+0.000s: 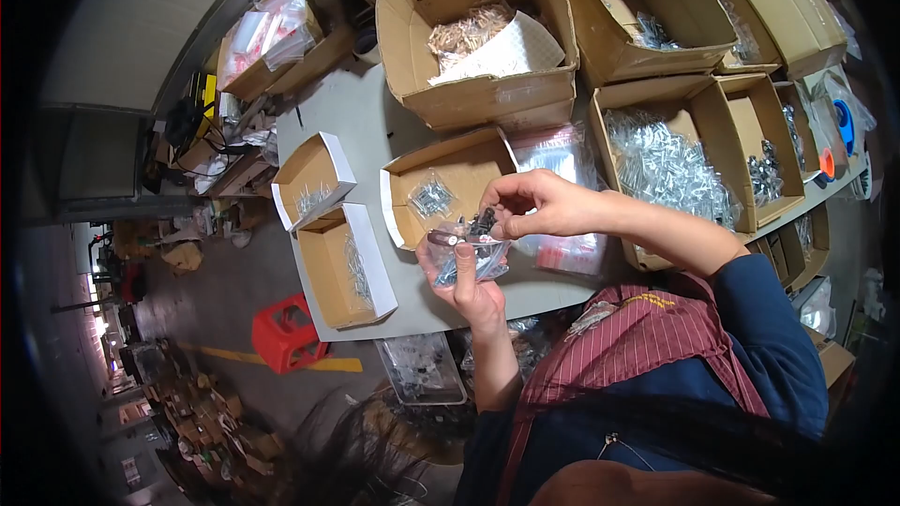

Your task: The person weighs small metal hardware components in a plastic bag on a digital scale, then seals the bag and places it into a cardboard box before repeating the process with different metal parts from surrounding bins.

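Note:
My left hand is closed around a small clear plastic bag and holds it up over the near edge of the table. Silvery pieces show inside it, and dark small parts sit at its top. From the right, my right hand reaches to the bag with thumb and fingers drawn together beside those dark parts. What lies between the fingertips is too small to name. Just beyond the hands, a shallow cardboard tray holds a small heap of metal pieces.
Two more shallow trays stand at the left. Flat clear bags lie right of the hands. A box of metal hardware is further right. Tall cardboard boxes line the back. A red stool stands on the floor at left.

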A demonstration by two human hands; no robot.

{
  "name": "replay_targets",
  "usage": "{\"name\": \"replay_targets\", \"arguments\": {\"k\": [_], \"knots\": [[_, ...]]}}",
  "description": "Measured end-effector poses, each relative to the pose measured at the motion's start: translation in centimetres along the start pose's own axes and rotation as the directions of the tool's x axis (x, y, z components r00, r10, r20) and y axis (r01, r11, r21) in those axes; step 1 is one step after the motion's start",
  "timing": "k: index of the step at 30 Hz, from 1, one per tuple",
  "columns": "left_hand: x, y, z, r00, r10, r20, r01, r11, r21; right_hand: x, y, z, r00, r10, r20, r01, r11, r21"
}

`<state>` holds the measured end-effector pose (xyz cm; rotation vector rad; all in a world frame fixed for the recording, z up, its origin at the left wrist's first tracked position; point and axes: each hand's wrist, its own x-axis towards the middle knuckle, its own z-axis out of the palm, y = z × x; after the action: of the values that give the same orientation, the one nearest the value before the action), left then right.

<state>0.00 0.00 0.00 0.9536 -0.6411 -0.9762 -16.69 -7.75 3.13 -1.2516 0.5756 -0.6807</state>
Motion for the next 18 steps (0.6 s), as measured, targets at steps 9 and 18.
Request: {"name": "replay_targets", "arguments": {"k": [9, 18], "knots": [[1.5, 0.9, 1.0, 0.981, -0.184, 0.062, 0.188, 0.98, -0.068, 1.3, -0.4, 0.1, 0.997, 0.003, -0.082, -0.012, 0.994, -0.107], [3.7, 0.6, -0.3, 0.971, -0.189, 0.146, 0.202, 0.976, -0.082, 2.7, -0.9, 0.3, 0.99, 0.04, -0.133, -0.012, 0.978, 0.208]]}}
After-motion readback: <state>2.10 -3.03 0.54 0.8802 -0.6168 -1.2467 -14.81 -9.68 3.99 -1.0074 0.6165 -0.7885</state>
